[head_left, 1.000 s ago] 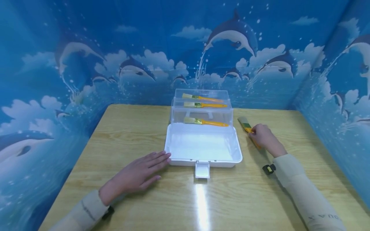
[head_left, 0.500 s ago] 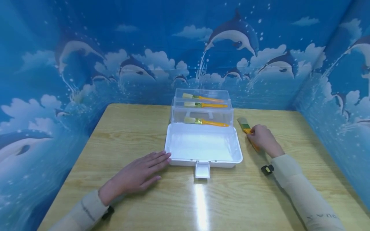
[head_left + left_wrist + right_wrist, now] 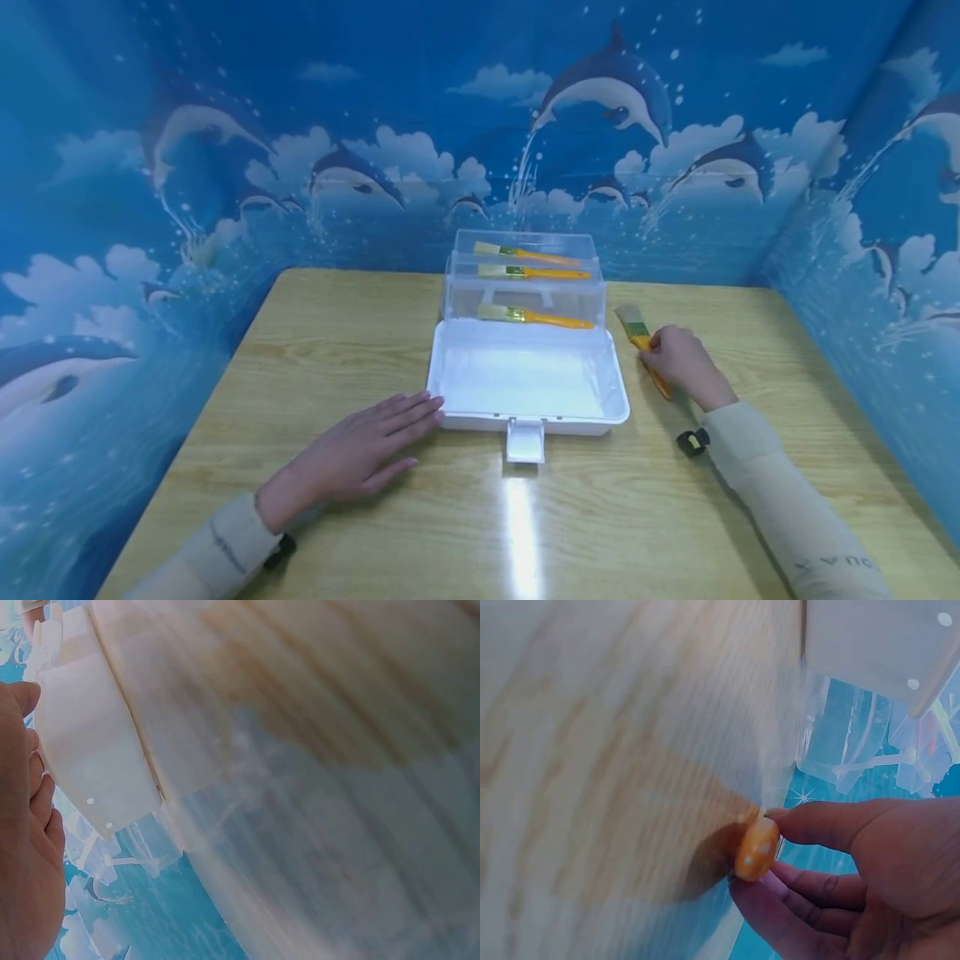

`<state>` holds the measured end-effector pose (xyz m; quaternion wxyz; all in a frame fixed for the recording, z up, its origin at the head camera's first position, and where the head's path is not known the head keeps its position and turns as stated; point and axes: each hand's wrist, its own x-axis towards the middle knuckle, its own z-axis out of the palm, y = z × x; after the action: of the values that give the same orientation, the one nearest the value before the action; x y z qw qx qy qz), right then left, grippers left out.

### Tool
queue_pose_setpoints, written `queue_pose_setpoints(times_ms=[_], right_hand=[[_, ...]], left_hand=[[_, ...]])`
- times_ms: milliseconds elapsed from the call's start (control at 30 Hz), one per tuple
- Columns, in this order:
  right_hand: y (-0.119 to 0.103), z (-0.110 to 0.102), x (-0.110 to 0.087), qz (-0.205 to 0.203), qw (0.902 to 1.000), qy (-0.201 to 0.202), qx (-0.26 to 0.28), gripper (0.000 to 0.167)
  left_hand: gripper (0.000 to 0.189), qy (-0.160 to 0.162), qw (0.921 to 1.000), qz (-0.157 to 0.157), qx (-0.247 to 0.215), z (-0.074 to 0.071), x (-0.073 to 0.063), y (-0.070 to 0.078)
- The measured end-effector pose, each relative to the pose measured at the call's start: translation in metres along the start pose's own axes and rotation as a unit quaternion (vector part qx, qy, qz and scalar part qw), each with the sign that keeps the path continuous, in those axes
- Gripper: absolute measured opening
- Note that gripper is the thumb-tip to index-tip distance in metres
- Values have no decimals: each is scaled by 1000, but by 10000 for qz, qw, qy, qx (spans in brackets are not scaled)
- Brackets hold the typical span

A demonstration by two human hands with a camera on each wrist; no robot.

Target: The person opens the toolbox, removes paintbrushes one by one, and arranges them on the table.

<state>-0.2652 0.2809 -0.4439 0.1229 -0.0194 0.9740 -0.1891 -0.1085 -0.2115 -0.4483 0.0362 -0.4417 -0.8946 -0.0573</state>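
To the right of an open white case, my right hand [image 3: 686, 362] pinches a flat paintbrush [image 3: 659, 379] by its orange handle, between thumb and fingers. Its pale bristles point away to the far left, close over the table. In the right wrist view the handle's rounded end [image 3: 756, 850] faces the camera, held by thumb and fingertips. My left hand [image 3: 363, 450] lies with straight fingers at the near left corner of the case [image 3: 525, 379]. The left wrist view shows those fingers [image 3: 45, 795] along the case's white side [image 3: 101, 727].
Raised clear trays [image 3: 465, 292] at the back of the case hold three orange-handled paintbrushes, the lowest brush [image 3: 536, 317] just above the white bin. A white latch [image 3: 525, 442] hangs at the front. Dolphin-print cloth [image 3: 420, 108] surrounds the wooden table [image 3: 337, 333].
My right hand has shifted slightly to the left with the paintbrush, and more of the handle's near end shows. The left hand stays in place.
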Motion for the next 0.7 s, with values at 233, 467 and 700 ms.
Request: queue_pose_setpoints(times_ms=[233, 467, 700], right_hand=[[0, 1, -1, -57, 9999, 27, -84, 36], [1, 2, -1, 35, 10000, 8, 35, 37], [1, 0, -4, 44, 10000, 13, 50, 45]], left_hand=[[62, -7, 10000, -15, -2, 0, 0, 1], [63, 5, 10000, -1, 60, 1, 0, 1], [63, 325, 9990, 209, 222, 5, 0, 0]])
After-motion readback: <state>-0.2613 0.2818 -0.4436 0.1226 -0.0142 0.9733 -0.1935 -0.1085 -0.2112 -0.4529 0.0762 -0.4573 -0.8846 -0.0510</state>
